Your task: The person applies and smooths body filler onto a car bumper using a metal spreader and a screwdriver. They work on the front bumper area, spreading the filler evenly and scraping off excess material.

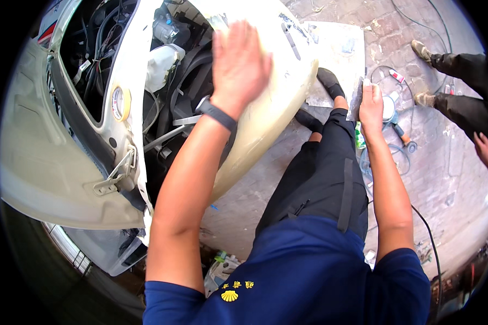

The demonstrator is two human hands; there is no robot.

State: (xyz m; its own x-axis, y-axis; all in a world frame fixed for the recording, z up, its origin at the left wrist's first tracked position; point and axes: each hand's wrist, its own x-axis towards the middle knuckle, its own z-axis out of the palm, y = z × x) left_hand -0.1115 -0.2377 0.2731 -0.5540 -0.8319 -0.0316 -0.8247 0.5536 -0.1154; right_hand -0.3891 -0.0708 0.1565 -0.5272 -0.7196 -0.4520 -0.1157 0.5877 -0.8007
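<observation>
My left hand [238,67] is laid flat with fingers outstretched over the pale cream front body panel [260,130] of a car, and is slightly blurred. It seems to rest on the panel's surface, with nothing held in it. Off to the right, my right hand [371,105] grips a flat grey plate-like tool [354,100], seen nearly edge-on, whose kind I cannot make out. That tool is apart from the panel, above the floor. A narrow dark slot or slim object [290,41] shows on the panel beyond my left hand.
Left is the exposed engine bay [187,81], with a roll of tape [121,104] on its rim and the raised hood [54,179] beyond. An angle grinder [405,138], a round tin [388,109] and cables lie on the brick floor. Another person's legs [461,92] stand at right.
</observation>
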